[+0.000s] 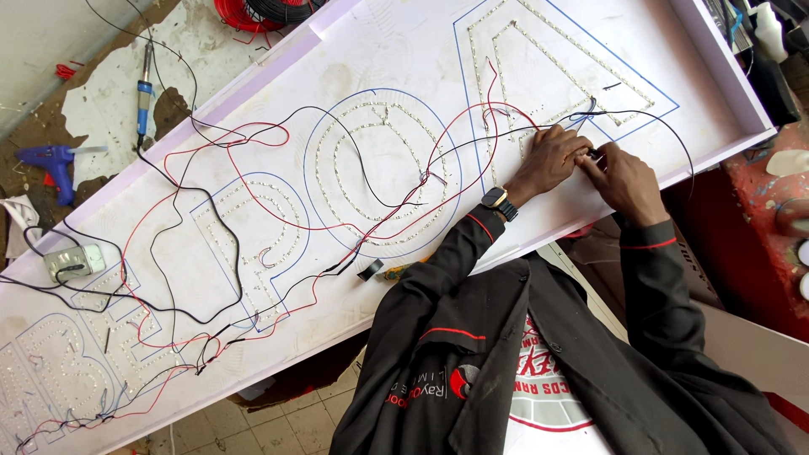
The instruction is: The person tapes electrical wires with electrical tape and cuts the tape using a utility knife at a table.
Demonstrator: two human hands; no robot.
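Both hands meet over the long white sign panel [590, 34]. The left hand [552, 156], a dark wristwatch [499, 200] on its wrist, and the right hand [624, 179] pinch the thin black and red wires [590, 153] between closed fingertips. Just beyond the knuckles runs a triangular letter outline of small LED dots [556, 59]. Far off to the left hand's side lie a blue-handled soldering iron [145, 91] and a blue glue gun [46, 160].

Red and black wires [253, 181] snake all over the white sign board [404, 59], so sliding across snags; bare board along its top edge is open.
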